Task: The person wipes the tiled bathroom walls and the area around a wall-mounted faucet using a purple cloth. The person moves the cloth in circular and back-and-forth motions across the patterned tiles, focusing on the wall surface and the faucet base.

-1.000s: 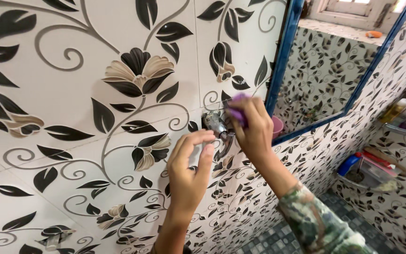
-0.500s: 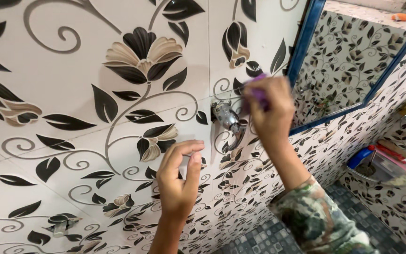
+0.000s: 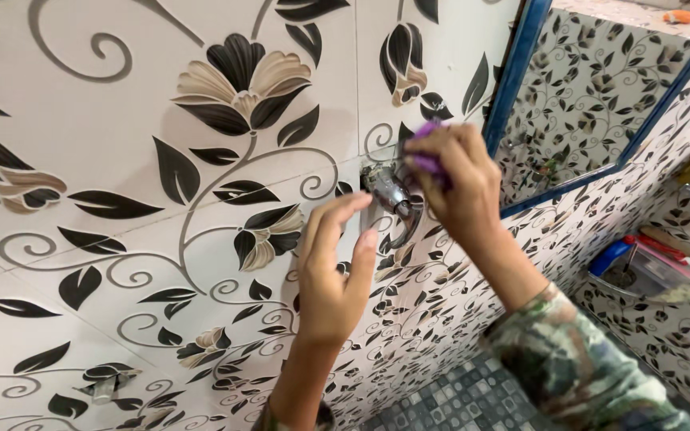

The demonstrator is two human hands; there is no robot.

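Chrome tap [image 3: 393, 199] fixed to floral tiled wall [image 3: 121, 120], near frame centre, spout curving down toward 5 o'clock. Right hand [image 3: 453, 183] at 3 o'clock of tap, fingers closed around purple cloth [image 3: 425, 152], cloth pressed at tap's upper right, touching or just beside the body; exact contact hidden by fingers. Left hand [image 3: 333, 271] at 7 o'clock of tap, fingers loosely curled and open, holding nothing, fingertips just beside the spout; touching or not, cannot tell. Right forearm running toward 5 o'clock, ending in patterned green sleeve [image 3: 569, 359]. Blue-framed mirror [image 3: 513, 80] at 2 o'clock of tap, just beyond right hand, reflecting leaf-pattern tiles. Wire shelf [image 3: 640, 279] on side wall at 3 o'clock, well apart from tap, carrying a blue item and red items, too small to identify. Second small metal fitting [image 3: 105, 387] on wall at 8 o'clock, well apart from both hands. Dark mosaic floor [image 3: 457, 399] at 6 o'clock
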